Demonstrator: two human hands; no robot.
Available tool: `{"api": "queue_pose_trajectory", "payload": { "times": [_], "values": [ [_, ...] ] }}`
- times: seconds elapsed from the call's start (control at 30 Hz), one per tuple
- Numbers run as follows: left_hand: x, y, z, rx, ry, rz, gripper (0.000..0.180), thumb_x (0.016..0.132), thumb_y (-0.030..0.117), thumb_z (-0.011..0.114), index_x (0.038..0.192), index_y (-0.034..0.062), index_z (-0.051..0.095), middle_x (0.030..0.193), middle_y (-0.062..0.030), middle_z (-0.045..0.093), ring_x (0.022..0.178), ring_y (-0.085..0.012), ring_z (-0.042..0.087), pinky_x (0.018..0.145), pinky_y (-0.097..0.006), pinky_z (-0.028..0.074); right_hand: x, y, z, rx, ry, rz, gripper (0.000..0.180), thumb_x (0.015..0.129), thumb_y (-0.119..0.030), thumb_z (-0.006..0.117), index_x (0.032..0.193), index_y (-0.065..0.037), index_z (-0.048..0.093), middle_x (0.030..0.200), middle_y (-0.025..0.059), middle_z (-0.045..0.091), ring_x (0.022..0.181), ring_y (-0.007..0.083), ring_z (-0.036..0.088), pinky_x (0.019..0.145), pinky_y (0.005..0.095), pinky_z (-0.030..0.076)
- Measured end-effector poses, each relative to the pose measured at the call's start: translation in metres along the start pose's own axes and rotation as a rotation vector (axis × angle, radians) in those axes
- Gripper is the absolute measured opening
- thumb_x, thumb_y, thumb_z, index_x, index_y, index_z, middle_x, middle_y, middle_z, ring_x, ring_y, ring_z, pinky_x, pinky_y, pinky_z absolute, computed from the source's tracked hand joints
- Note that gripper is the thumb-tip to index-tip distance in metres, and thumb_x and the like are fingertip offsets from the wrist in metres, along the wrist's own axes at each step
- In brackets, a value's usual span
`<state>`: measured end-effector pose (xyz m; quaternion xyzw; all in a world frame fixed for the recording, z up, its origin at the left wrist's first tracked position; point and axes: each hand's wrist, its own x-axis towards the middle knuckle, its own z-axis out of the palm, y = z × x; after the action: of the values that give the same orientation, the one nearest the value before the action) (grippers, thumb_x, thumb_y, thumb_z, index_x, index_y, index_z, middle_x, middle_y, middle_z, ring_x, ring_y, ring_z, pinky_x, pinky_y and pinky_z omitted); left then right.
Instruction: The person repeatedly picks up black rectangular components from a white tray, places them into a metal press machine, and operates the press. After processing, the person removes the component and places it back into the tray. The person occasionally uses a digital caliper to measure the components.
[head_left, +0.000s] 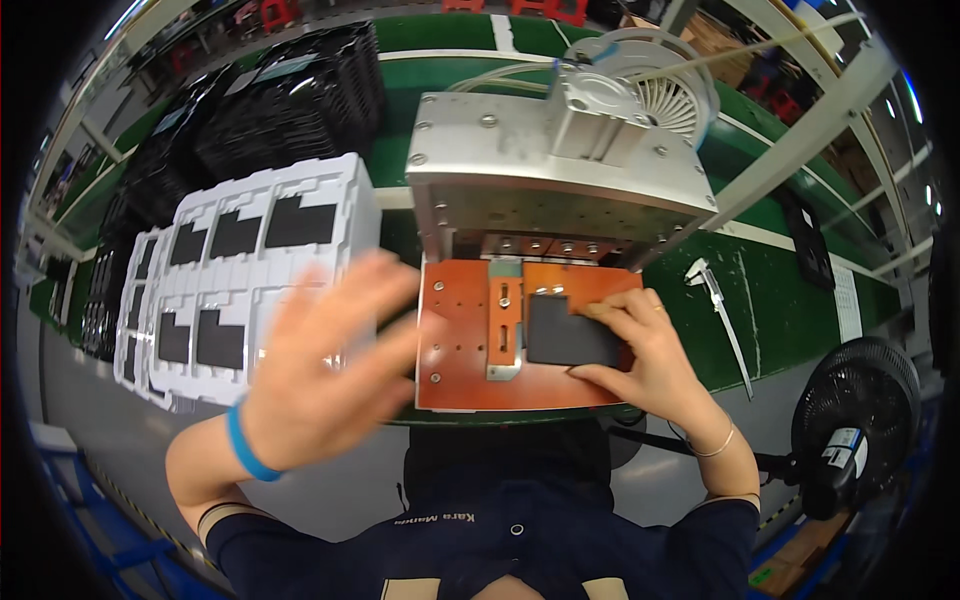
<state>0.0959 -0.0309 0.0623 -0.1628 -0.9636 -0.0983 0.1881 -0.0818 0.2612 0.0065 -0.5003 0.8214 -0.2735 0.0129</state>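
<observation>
Looking down from the head view: right hand [640,345] rests on a flat black rectangular part [565,332] that lies on the orange fixture plate [455,350] of a bench press. Thumb at the part's near edge, fingertips at its far right edge; the fingers are pinched on the part from both sides, pressing it flat against the plate. The part sits just right of a narrow metal guide strip [504,325] running front to back on the plate.

Left hand [325,365] is motion-blurred, raised over the gap between the plate and the white tray [330,190]. Fingers spread apart, palm down, holding nothing that can be seen. A blue wristband [245,447] is on that wrist.

The white moulded tray lies left of the press, its pockets holding similar black parts [298,220]. Stacks of black trays [290,100] stand behind it on the green bench [770,300].

Above the plate is the grey metal press housing [555,185] with a cylinder [590,110] on top. A white fan [670,90] stands behind it, to the right. A pale slender tool [722,315] lies on the bench to the right of the plate, apart from the hand. A black floor fan [860,410] stands at lower right.
</observation>
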Motion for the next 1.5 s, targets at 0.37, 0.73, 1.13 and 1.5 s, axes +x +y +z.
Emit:
{"api": "queue_pose_trajectory", "payload": {
  "times": [0.37,0.73,1.13,1.5],
  "values": [
    [0.045,0.023,0.099,-0.13,-0.4,0.38,0.077,0.087,0.056,0.062,0.142,0.0043,0.046,0.149,-0.0207,0.042,0.138,-0.0325,0.041,0.11,-0.053,0.034,0.025,0.007,0.041,-0.109,0.13,-0.132,0.033,0.076,-0.004,0.069,0.109,-0.003,0.067,0.107,0.0077,0.063,0.095,0.0264,0.058,0.082,0.0386,0.047],
    [0.048,0.019,0.098,-0.165,-0.455,0.363,0.079,0.088,0.062,0.058,0.141,0.004,0.048,0.149,-0.0209,0.042,0.139,-0.0313,0.039,0.11,-0.052,0.034,0.032,0.003,0.042,-0.198,0.165,-0.035,0.033,0.08,-0.007,0.071,0.113,-0.005,0.069,0.117,0.0091,0.061,0.108,0.0304,0.055,0.089,0.0402,0.046],
    [0.049,0.014,0.096,-0.187,-0.479,0.355,0.08,0.088,0.061,0.059,0.144,0.0061,0.045,0.152,-0.0192,0.04,0.14,-0.031,0.039,0.112,-0.054,0.031,0.017,0.005,0.028,-0.102,0.246,0.014,0.045,0.077,-0.009,0.075,0.121,-0.008,0.065,0.121,0.0092,0.06,0.11,0.0279,0.054,0.083,0.0373,0.043],
    [0.062,0.0,0.097,-0.207,-0.42,0.201,0.08,0.088,0.062,0.058,0.141,0.0038,0.05,0.15,-0.0217,0.042,0.142,-0.0365,0.037,0.11,-0.058,0.031,0.019,0.018,0.023,0.018,0.085,-0.013,0.036,0.073,-0.019,0.082,0.104,-0.004,0.071,0.117,0.0109,0.065,0.105,0.0294,0.058,0.089,0.0377,0.05]
  ]
}}
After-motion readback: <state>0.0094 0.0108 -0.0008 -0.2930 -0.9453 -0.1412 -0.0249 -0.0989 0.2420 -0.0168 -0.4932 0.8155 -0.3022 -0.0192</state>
